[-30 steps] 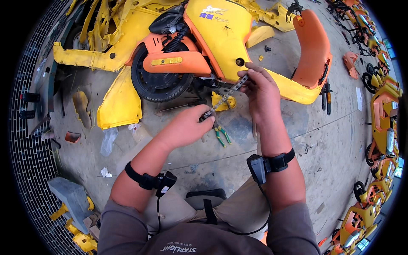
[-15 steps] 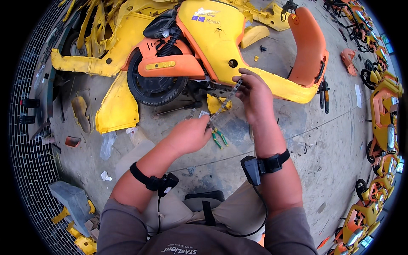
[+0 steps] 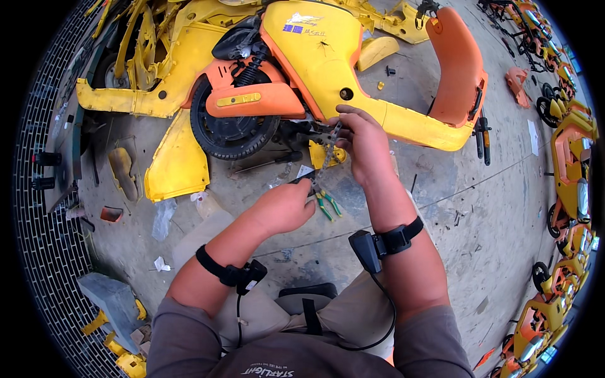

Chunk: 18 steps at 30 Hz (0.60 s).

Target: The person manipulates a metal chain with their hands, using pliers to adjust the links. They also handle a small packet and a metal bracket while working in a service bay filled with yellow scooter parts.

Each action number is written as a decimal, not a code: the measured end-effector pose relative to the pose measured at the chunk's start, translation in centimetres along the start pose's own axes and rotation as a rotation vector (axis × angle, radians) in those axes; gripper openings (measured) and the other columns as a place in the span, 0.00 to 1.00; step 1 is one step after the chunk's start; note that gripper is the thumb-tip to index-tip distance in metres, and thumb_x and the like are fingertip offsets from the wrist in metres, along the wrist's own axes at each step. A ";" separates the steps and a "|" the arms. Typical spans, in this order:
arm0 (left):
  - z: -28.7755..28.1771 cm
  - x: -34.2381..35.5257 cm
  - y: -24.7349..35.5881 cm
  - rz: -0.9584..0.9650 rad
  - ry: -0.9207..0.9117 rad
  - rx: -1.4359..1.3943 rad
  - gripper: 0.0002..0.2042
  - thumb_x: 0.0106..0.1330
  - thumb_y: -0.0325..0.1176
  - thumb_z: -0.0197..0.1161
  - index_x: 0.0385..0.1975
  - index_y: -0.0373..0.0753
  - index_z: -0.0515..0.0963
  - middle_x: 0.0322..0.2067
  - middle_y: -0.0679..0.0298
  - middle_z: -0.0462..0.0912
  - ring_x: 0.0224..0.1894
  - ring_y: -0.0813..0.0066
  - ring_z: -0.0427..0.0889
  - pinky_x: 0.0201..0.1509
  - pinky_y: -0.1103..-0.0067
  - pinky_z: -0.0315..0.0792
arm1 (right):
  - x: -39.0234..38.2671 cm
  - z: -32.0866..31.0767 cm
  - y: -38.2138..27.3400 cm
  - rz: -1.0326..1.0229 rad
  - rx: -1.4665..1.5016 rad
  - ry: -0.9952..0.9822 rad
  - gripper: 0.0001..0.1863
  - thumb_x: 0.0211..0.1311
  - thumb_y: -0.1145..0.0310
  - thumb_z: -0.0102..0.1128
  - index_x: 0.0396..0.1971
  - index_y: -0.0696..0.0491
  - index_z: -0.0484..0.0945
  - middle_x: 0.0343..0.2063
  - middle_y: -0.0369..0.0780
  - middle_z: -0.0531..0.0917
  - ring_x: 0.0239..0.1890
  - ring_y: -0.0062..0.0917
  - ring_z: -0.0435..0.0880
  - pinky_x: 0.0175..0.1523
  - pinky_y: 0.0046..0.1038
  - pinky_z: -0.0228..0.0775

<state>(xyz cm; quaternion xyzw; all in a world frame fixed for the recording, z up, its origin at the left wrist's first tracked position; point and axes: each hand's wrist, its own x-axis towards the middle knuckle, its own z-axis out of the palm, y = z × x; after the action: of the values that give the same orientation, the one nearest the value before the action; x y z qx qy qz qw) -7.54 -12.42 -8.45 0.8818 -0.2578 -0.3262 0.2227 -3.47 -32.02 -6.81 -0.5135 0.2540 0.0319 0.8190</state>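
Note:
A thin, segmented metal chain (image 3: 328, 155) runs between my hands, in front of the tipped yellow and orange scooter (image 3: 321, 69). My left hand (image 3: 285, 206) is closed around its lower end. A small dark piece shows at those fingertips, too little of it to name. Higher and to the right, my right hand (image 3: 367, 146) pinches the upper end between thumb and fingers. Green-handled pliers (image 3: 328, 205) lie on the floor just right of my left hand. Behind the chain lies a small yellow plastic part (image 3: 321, 153).
Beside the scooter's black wheel (image 3: 234, 143) lies a screwdriver (image 3: 271, 162). Yellow body panels (image 3: 183, 63) pile up at the back left. A grey block (image 3: 112, 301) stands at the lower left. More scooters (image 3: 572, 170) line the right side.
My right hand has shifted a little left, and the chain now hangs more upright. My left hand has stayed nearly in place, still holding the lower end.

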 end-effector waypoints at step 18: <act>-0.6 -0.3 0.9 -0.024 -0.043 0.043 0.14 0.68 0.40 0.57 0.40 0.33 0.74 0.34 0.45 0.84 0.41 0.42 0.82 0.46 0.54 0.75 | 0.1 0.1 0.6 0.018 -0.064 -0.057 0.15 0.68 0.70 0.52 0.51 0.59 0.76 0.36 0.38 0.85 0.30 0.17 0.77 0.36 0.20 0.70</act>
<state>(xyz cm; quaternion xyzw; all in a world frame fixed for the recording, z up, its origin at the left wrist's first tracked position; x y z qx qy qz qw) -7.65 -12.78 -7.39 0.8821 -0.2589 -0.3422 0.1942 -3.47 -31.67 -7.28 -0.5361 0.2342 0.0622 0.8086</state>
